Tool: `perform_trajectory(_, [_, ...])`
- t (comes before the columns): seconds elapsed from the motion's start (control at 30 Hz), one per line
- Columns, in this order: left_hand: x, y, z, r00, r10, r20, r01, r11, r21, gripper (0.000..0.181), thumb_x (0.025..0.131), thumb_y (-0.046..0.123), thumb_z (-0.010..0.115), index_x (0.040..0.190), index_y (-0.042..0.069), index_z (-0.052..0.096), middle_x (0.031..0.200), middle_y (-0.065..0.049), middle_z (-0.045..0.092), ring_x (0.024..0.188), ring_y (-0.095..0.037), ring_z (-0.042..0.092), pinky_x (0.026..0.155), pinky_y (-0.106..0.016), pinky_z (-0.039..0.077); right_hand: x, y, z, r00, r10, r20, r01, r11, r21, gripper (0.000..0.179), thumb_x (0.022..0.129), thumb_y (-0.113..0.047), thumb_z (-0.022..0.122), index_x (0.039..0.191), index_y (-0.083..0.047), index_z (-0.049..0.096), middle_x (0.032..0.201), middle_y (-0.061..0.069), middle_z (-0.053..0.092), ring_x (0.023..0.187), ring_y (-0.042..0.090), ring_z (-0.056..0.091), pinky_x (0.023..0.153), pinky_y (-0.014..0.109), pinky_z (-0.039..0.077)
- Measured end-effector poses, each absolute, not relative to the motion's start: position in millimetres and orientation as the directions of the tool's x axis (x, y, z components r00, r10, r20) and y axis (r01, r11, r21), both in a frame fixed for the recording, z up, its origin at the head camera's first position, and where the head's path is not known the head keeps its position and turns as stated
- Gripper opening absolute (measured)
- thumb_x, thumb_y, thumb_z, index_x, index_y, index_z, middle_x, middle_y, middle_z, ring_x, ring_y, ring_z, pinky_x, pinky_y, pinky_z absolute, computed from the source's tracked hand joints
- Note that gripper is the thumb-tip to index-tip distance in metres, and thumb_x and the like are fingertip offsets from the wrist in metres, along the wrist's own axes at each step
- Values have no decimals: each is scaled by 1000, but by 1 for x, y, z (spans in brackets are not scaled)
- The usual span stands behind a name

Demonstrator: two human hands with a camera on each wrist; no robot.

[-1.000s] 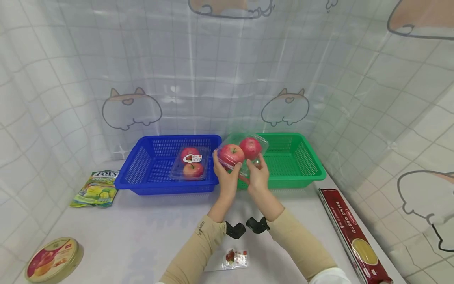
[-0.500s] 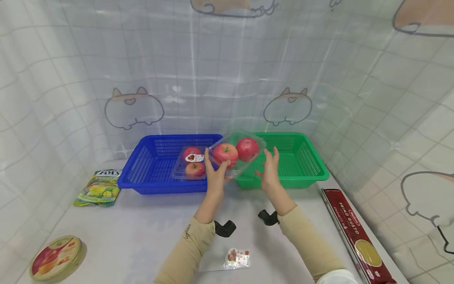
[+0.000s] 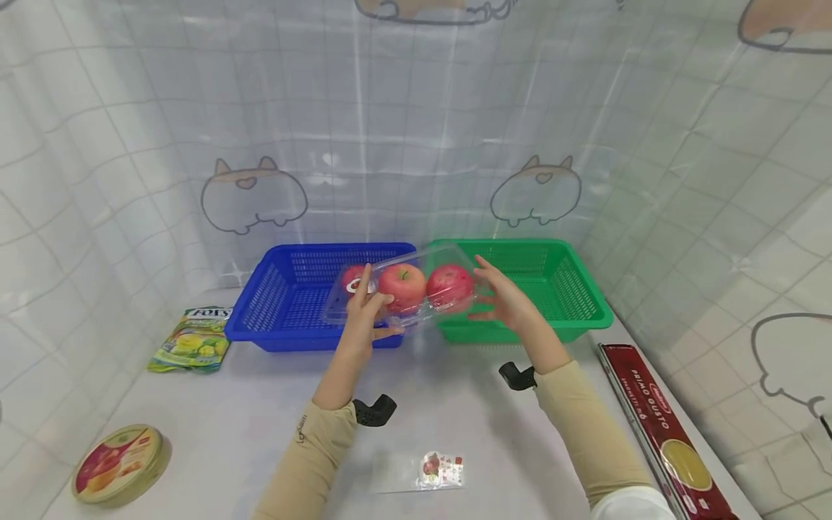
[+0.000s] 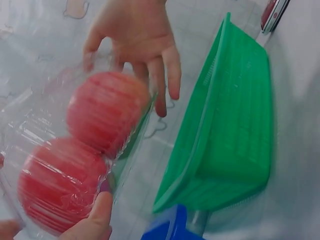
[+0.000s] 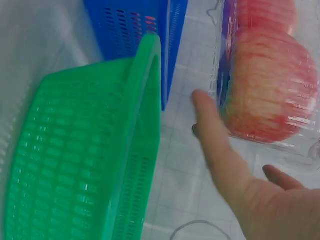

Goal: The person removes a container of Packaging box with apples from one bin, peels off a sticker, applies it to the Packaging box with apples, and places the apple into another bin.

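Holding up 1 clear 2-apple pack [image 3: 425, 289] near the gap between blue basket [image 3: 279, 337] and green basket [image 3: 481, 334]; pinching its left end in left hand [image 3: 360, 318]; extending right hand [image 3: 511, 300], fingers spread, just beside its right end; showing 1 further apple pack [image 3: 352, 276] inside blue basket.

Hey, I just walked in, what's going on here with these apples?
A person is holding a clear pack of two apples in their left hand, up above the table. Their right hand is spread by the pack's other end; whether it touches is hard to tell. Another apple pack, partly hidden, is in the blue basket, with a green basket to its right.
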State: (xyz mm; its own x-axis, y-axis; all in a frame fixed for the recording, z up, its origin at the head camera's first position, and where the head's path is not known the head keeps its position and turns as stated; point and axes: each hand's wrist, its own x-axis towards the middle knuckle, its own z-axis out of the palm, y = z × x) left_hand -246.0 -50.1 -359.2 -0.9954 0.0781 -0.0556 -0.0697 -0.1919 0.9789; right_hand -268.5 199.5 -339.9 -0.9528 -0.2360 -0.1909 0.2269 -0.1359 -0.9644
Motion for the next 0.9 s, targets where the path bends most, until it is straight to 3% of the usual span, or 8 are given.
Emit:
perform_trajectory(0.1, [-245,-56,-360,-994,96,-47,-62,-162,985,75,85,15,52,145,43,17,114,-8,42,114,-33,45,75,-49,52,-266,198,-342,-942,-279,-184,229,-139,-963,60,97,-26,42,149,-31,12,150,12,17,132,42,25,94,58,38])
perform_trajectory(0.3, [-242,-63,-362,-991,128,-48,-63,-119,991,75,85,16,52,146,41,16,141,-13,27,123,-36,39,77,-48,52,-257,195,-347,-941,-292,-170,229,-180,-957,61,96,-20,44,149,-29,15,148,10,19,125,36,35,92,57,41])
perform_trajectory(0.5, [-240,-69,-366,-993,106,-51,-62,-106,992,68,88,19,51,146,36,21,152,-11,13,120,-34,43,81,-49,50,-246,190,-350,-940,-299,-166,228,-185,-956,60,95,-19,48,148,-29,20,151,9,13,127,38,33,91,57,42])
perform_trajectory(0.7, [-237,-70,-370,-997,74,-27,-37,-133,990,61,90,18,50,146,27,28,152,-11,15,125,-38,37,86,-55,46,-237,186,-353,-951,-275,-144,198,-180,-964,61,95,-18,49,148,-28,20,150,12,15,126,38,34,91,58,40])
perform_trajectory(0.9, [-228,-72,-371,-998,60,-20,-28,-127,991,58,92,20,50,145,26,30,152,-4,21,130,-37,32,91,-57,41,-231,182,-357,-955,-271,-122,176,-183,-967,62,94,-17,48,148,-27,20,142,19,29,121,36,40,89,57,43])
